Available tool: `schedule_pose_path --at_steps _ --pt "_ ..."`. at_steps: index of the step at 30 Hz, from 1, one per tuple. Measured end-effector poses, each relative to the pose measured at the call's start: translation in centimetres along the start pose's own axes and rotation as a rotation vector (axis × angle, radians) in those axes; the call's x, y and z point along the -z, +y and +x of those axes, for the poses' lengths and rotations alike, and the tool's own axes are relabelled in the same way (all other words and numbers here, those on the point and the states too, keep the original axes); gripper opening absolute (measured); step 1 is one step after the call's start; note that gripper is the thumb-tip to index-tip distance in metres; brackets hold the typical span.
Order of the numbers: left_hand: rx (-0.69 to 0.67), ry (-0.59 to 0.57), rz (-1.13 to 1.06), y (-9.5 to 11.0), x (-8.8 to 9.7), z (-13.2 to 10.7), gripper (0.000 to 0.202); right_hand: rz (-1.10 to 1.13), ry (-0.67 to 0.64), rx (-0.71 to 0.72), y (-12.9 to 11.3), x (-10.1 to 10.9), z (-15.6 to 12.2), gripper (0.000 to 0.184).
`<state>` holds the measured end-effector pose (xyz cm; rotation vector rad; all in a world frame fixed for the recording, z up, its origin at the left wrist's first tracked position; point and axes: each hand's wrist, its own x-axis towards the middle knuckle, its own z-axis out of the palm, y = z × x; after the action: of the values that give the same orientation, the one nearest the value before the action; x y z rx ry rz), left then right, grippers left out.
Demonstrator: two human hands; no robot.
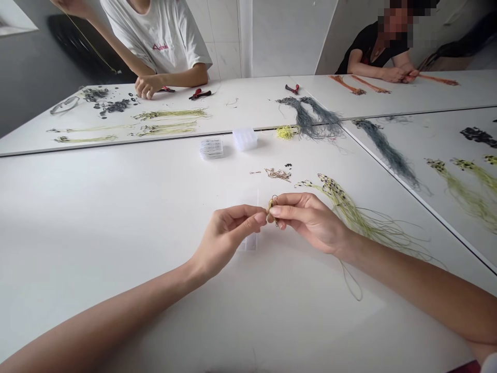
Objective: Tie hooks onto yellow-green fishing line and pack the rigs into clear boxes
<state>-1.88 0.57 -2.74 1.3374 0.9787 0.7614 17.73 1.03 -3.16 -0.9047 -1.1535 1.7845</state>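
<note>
My left hand [229, 235] and my right hand [310, 220] meet in the middle of the white table [116, 217]. Their fingertips pinch a small fishing hook with pale line [272, 210] from both sides. A bundle of yellow-green fishing line [357, 217] with dark beads at one end lies just beyond my right wrist, and a loop of it [351, 282] trails below that wrist. A clear plastic box [248, 241] lies partly hidden under my left hand.
Small hooks and dark beads [275, 173] lie just ahead of my hands. Beyond them stand clear plastic boxes [212, 149]. Other tables hold line bundles, pliers [200, 94] and dark bead piles [111, 106]. Two co-workers' hands [146, 85] [399, 75] work at the far side.
</note>
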Motion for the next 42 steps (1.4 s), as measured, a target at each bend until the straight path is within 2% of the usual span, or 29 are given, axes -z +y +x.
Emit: schedule_pose_path --at_steps 6,13,34,42 --pt "0.034 -0.04 0.026 -0.1 -0.5 -0.3 0.022 0.01 0.058 0.035 0.2 -0.2 0.1 0.005" --pt "0.037 -0.045 0.026 -0.6 -0.7 -0.2 0.022 0.073 0.045 0.029 0.9 -0.5 0.2 0.007" --pt "-0.007 -0.151 0.11 -0.1 -0.3 -0.1 0.02 0.083 0.036 -0.011 1.3 -0.7 0.1 0.006" --pt "-0.017 -0.15 0.125 0.2 -0.4 0.0 0.02 0.099 0.025 -0.03 1.5 -0.6 0.1 0.008"
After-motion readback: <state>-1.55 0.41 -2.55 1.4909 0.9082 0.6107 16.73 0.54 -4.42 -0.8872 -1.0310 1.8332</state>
